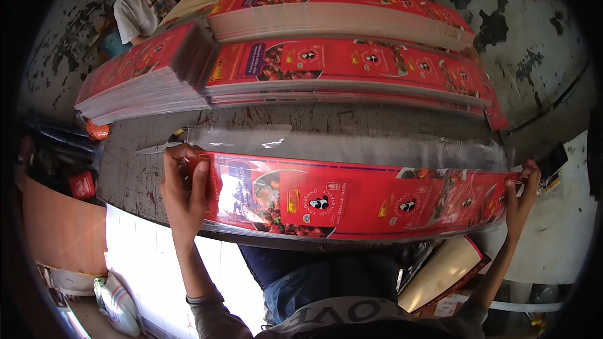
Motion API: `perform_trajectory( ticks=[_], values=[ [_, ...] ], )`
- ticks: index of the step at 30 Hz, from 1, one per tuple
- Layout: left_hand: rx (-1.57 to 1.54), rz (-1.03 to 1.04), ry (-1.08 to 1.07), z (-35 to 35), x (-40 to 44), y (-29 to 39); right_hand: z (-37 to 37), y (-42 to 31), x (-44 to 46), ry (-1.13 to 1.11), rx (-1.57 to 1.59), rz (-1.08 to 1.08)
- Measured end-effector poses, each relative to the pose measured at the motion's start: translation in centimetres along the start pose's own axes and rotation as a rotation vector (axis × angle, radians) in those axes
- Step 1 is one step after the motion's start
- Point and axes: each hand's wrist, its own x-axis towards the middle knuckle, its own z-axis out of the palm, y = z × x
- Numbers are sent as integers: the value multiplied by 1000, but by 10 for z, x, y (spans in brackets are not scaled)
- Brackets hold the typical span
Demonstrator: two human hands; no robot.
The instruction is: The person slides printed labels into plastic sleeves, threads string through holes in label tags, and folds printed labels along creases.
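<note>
- A long red printed strip (361,204) is held lengthwise along the near edge of the grey worktable (135,172), with its panda emblems and food pictures facing up.
- The left end of the strip is gripped by the left hand (186,183); the thumb is laid on the printed face, and the end is pinched against the other fingers, which are curled.
- The right end is pinched by the right hand (522,189) between the thumb and bent fingers, though the fingers are partly hidden and seen small at the edge of the view.
- Clear plastic film (358,146) is spread just beyond the strip, and light is reflected from it and from the strip's glossy left part.
- A pointed metal blade (154,149) is seen beside the left hand, on the tabletop.
- Farther back, three stacks of similar red sheets are set out: an angled left stack (135,69), a middle stack (339,65) and a far stack (326,9) behind it.
- A small orange object (97,130) is seen below the near corner of the left stack.
- Beyond the left stack, a person in a white shirt (137,15) is partly seen.
- Below the table, a pale sack (119,304) is seen at lower left.
</note>
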Motion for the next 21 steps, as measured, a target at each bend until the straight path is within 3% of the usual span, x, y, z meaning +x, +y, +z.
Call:
perform_trajectory(
  ticks=[3,5,6,10,11,14,16,21],
  values=[
    [-117,31,-64,0,5,-2,4,4,1,-21,-4,-3],
    [-717,-136,-105,1,8,7,5,9,1,-37,9,-13],
    [-774,-208,-227,-8,9,-7,5,10,2,-56,6,-4],
    [-1021,-394,-378,-23,3,-51,11,17,5,-116,59,33],
    [-1017,-393,-379,-25,1,-57,11,22,5,-114,62,35],
    [-1111,-130,-479,-30,-9,-85,13,28,8,-256,39,103],
    [-1069,-118,-505,-38,-19,-100,17,24,9,-244,239,87],
    [-964,-58,-691,-37,-28,-132,13,35,11,-238,251,153]
  ],
)
